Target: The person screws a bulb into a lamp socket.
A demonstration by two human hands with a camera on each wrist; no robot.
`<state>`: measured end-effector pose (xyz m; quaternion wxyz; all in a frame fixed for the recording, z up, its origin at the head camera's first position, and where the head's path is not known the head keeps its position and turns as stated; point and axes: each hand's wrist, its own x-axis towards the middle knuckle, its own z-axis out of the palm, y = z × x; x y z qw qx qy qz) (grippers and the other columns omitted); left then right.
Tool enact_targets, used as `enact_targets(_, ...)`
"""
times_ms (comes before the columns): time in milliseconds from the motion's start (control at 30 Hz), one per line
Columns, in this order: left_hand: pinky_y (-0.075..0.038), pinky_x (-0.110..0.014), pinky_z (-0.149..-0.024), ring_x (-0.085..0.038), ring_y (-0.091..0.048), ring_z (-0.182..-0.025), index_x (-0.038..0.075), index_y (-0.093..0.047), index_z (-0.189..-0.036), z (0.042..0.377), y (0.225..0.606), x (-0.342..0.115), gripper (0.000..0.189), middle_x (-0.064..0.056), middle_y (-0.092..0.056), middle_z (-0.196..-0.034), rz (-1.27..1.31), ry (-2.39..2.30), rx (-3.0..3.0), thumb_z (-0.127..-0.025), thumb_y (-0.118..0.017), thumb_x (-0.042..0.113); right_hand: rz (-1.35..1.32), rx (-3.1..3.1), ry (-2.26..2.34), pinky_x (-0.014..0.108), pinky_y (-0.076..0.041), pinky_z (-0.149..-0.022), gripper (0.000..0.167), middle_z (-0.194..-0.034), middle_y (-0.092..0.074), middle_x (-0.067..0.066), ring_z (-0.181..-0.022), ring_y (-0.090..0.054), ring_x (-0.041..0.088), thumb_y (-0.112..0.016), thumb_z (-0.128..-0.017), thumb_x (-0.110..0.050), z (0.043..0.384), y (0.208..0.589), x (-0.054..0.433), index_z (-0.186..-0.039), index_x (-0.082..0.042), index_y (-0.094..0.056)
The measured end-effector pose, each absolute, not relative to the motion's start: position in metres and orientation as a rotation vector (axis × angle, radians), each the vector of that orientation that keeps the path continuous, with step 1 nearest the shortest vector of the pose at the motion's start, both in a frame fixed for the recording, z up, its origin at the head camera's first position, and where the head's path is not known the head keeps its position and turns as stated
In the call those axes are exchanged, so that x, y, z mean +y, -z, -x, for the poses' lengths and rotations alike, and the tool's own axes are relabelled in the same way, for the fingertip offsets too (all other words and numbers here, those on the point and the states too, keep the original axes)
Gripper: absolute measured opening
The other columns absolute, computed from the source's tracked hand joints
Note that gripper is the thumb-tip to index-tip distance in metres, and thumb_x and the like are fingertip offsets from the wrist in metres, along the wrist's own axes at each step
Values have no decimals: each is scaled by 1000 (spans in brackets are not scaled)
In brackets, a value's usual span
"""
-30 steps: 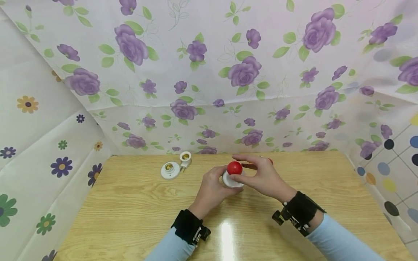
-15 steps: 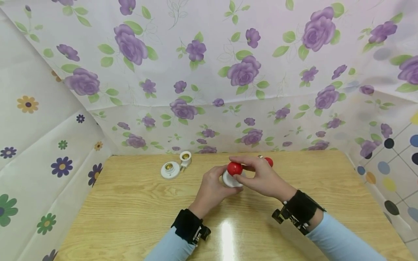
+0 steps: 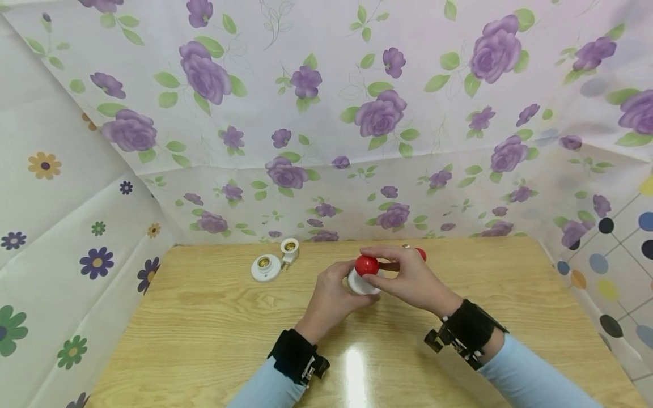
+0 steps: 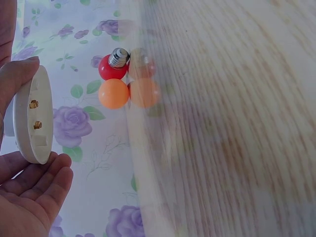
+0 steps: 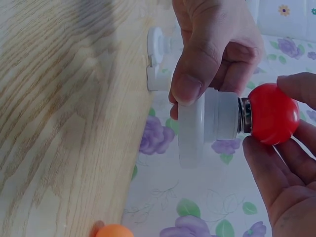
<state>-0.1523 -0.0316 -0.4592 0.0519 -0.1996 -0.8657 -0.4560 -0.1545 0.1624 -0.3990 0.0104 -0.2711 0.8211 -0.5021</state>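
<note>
Wood-grain counter (image 3: 214,328), floral cloth (image 3: 326,124) along its back edge. Nearest: two forearms, blue sleeves (image 3: 535,371), black wrist straps (image 3: 291,354). Next, short of the middle of the back edge and held above the counter: white base (image 3: 357,285) with red bulb (image 3: 367,265) on top. Step looks like threading bulb and base together or apart; turning direction can't tell. Some metal thread (image 5: 244,115) shows between them, so not seated fully. To do it well: base firm and level, bulb in line with the socket, small turns, light squeeze on the glass; tilting would likely cross the thread. Left hand (image 3: 331,294) pinches the base by its rim, thumb one side, fingertips opposite, underside left uncovered. Right hand (image 3: 410,277) pinches the bulb, thumb against fingers, gap only as wide as the bulb; palm clear of it. Farther, near the back edge: on the left half, round socket (image 3: 266,267), then plug-in socket (image 3: 289,248) just behind it; on the right half, second red bulb (image 3: 420,254), mostly behind the right hand, touching or just beside an orange bulb (image 4: 113,94) in the left wrist view.
</note>
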Motion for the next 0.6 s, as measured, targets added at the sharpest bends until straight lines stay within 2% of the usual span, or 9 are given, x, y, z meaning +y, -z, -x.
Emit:
enact_targets(267,-52,-38,-87,-9,-56,-109,35,-55,-125,153,460,-31,63,10,-60,-118,613,1377,-2630,-68,-79,49,773,2610,1594,25,-54,-81,43,-123,-62,-1,-106,-62,11,-74,-79,-33,156,405,161,-120,-26,-62)
enact_targets(467,-52,-37,-86,-8,-56,-108,37,-55,-124,153,462,-31,62,12,-60,-117,616,1378,-2627,-68,-78,50,730,2633,1631,27,-55,-80,43,-118,-64,-5,-102,-63,9,-76,-76,-34,156,407,158,-116,-22,-65)
enact_targets(600,-52,-37,-87,-7,-56,-109,37,-55,-124,154,465,-32,62,13,-59,-118,618,1401,-2630,-68,-78,50,720,2640,1626,34,-55,-83,47,-117,-64,-8,-104,-62,8,-77,-75,-34,154,406,158,-118,-18,-65)
